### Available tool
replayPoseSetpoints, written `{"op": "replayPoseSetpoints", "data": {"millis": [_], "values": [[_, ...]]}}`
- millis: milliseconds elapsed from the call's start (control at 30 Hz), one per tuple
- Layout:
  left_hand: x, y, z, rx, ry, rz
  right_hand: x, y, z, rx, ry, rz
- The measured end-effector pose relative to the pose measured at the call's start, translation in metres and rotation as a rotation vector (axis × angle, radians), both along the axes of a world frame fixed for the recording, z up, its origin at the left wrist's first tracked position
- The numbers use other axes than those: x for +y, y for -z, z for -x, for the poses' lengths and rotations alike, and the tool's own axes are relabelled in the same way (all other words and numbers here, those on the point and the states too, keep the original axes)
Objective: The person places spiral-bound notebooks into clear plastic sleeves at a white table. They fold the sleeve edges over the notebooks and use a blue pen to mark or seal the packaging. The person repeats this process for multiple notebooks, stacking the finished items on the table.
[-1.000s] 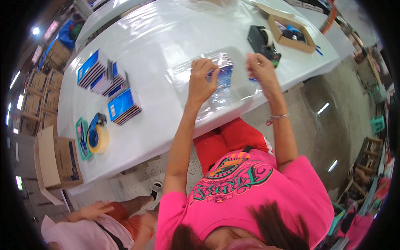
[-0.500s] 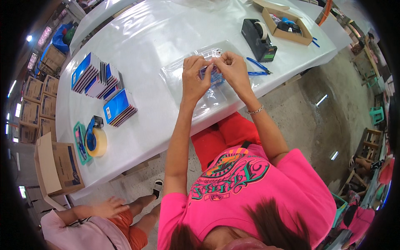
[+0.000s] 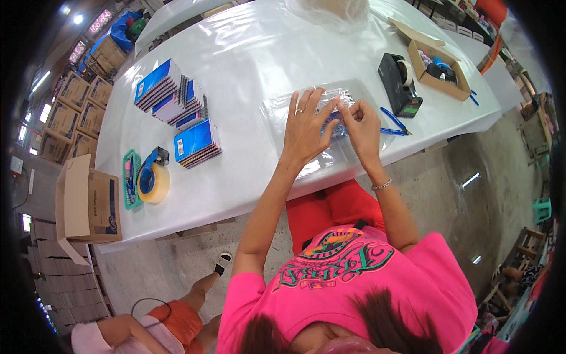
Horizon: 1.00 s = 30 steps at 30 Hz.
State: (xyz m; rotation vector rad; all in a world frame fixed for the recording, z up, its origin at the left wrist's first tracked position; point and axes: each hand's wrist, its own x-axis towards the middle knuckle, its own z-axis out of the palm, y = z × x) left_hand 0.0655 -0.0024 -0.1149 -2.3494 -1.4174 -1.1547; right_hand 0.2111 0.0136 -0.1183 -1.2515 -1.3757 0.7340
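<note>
Clear plastic bags or sheets (image 3: pixel 315 166) lie flat near the table's front edge. Something blue, mostly covered by my hands, shows through the plastic. My left hand (image 3: pixel 308 127) rests over the plastic with its fingers spread; a ring is on one finger. Beside it my right hand (image 3: pixel 362 128) has thumb and forefinger pinched together, close to the left fingertips. Whatever is in that pinch is too small to make out. Blue-handled nippers (image 3: pixel 394 123) lie just right of my right hand.
Stacked blue spiral notebooks (image 3: pixel 197 143) stand on the left of the white table (image 3: pixel 242 106). Nearer lie a tape roll (image 3: pixel 154 184) and a green basket (image 3: pixel 131 180). A black tape dispenser (image 3: pixel 400 85) and open carton (image 3: pixel 439 68) sit right. A person (image 3: pixel 135 333) is at lower left.
My left hand has opened from a pinch and spread its fingers over the plastic. My right hand stays pinched. The view has shifted, and the person at lower left has moved lower in it.
</note>
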Motion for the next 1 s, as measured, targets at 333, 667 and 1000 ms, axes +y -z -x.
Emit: {"op": "replayPoseSetpoints", "data": {"millis": [333,667,1000], "values": [[0.001,0.001,0.001,-0.146,0.114,0.185,0.007,0.032,-0.011,-0.137,0.112,-0.084],[0.033,-0.034,0.0,-0.042,0.064,0.475,0.002,0.075,-0.035,-0.403,0.079,-0.112],[-0.104,-0.078,0.055,-0.218,-0.121,0.299,0.017,0.05,-0.081,-0.3,-0.115,-0.248]]}}
